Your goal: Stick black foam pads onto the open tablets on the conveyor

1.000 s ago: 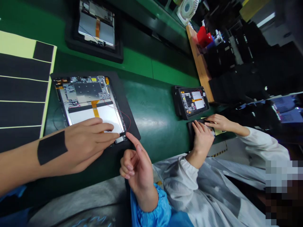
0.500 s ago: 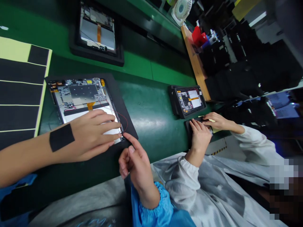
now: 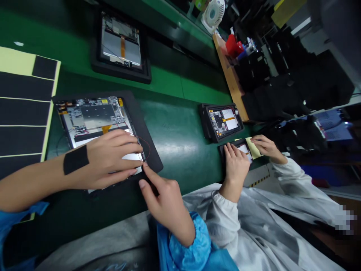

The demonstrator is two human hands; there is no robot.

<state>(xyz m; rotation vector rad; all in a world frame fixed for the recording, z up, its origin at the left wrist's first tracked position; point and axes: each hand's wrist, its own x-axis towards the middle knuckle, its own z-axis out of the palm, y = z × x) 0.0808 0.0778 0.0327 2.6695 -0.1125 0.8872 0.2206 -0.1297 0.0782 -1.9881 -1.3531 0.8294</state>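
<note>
Left hand (image 3: 108,158): lies over the lower part of the open tablet (image 3: 96,113), fingers (image 3: 124,140) slightly apart and resting on its white panel, not clamped on anything.

Right hand (image 3: 163,199): at the tablet's lower corner, index fingertip (image 3: 145,166) touching the edge, thumb (image 3: 142,183) apart from it, with no held item visible.

Open tablet: lies flat in a black tray (image 3: 152,160), its circuit board and metal shield exposed, on the green bench (image 3: 175,150).

Tablet details: an orange flex cable (image 3: 105,128) runs under a black strip (image 3: 98,134), and a thin red wire (image 3: 147,146) loops just beyond the tablet's edge, across the tray.

Hidden: the left hand covers much of the white panel; the right hand blocks the corner beneath it.

Left of the tablet: a sheet of black strips on yellow backing (image 3: 22,94), cut off by the frame.

Above the tablet: a second opened tablet (image 3: 121,45) in a black tray.

Right of the tablet: a co-worker's hands (image 3: 232,165) work on a small device (image 3: 244,152) beside a yellow sheet (image 3: 255,148), just below a third tablet (image 3: 222,122).

Far beyond the tablet: a white fan (image 3: 213,15), and blurred bottles that are hard to make out.
</note>
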